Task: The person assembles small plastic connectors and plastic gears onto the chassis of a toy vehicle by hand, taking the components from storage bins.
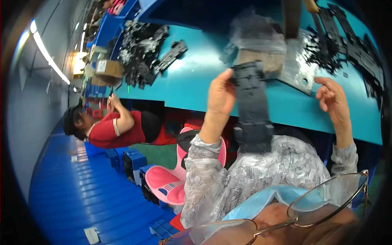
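My left hand (221, 93) grips a long black plastic part (252, 96) by its upper left edge. The part hangs upright in front of my body, with moulded ridges and a wider block at its lower end. Off to the right, my right hand (334, 98) is raised over the table's near edge, index finger stretched out and the other fingers loosely bent, with nothing visible in it. Closest to it are a metal plate (297, 77) with a hole in its corner and a heap of small black parts (326, 57).
On the teal table (200, 73) lie a large pile of black parts (141, 49), a bagged bundle (259, 38) and more long black parts (361, 53). A person in red (112, 126) works at the left, beside a cardboard box (109, 68). A pink chair (167, 179) stands left of me.
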The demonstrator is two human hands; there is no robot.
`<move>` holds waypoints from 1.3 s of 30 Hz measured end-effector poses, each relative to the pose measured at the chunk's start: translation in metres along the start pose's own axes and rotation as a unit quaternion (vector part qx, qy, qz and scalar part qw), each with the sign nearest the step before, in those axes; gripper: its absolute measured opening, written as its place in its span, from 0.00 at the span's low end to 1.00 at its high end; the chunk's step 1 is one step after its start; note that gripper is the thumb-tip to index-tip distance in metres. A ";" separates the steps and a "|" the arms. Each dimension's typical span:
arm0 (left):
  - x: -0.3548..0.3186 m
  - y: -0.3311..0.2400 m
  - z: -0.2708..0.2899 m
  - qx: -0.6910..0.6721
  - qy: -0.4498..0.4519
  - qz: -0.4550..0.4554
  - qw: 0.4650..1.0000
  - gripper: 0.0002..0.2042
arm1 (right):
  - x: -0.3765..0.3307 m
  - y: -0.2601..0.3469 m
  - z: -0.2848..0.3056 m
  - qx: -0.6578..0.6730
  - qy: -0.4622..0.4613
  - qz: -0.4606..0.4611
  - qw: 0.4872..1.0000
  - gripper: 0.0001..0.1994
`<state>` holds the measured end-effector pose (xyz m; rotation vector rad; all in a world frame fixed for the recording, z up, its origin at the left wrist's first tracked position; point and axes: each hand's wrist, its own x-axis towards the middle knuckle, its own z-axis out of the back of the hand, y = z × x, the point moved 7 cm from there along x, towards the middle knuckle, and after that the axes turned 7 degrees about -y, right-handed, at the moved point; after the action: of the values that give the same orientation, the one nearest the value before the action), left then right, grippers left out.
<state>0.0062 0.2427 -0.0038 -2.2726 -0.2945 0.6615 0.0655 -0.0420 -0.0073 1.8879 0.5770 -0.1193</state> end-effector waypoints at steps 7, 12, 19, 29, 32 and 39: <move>0.055 -0.142 0.154 -0.080 -0.173 -0.196 0.962 0.13 | 0.006 -0.012 0.011 0.033 -0.045 -0.022 0.998 0.13; 0.116 -0.206 0.209 -0.081 -0.120 -0.331 0.932 0.14 | -0.005 -0.016 0.009 0.079 -0.095 -0.024 0.992 0.12; 0.125 -0.173 0.181 -0.052 -0.155 -0.202 0.966 0.24 | -0.017 0.017 0.054 0.012 -0.143 0.052 0.988 0.10; 0.034 -0.044 0.020 0.068 0.000 -0.100 0.993 0.12 | -0.003 0.052 0.195 0.146 -0.338 0.067 0.927 0.11; 0.012 -0.023 -0.016 0.090 0.070 -0.060 0.992 0.13 | 0.025 0.058 0.189 0.223 -0.305 0.066 0.923 0.10; -0.026 0.043 -0.073 0.166 0.188 0.031 0.968 0.12 | 0.015 0.065 0.200 0.195 -0.360 0.162 0.898 0.05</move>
<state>0.0245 0.1585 0.0187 -2.0345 0.0697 0.2719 0.1456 -0.2353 -0.0352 2.1040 -0.2938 -0.7242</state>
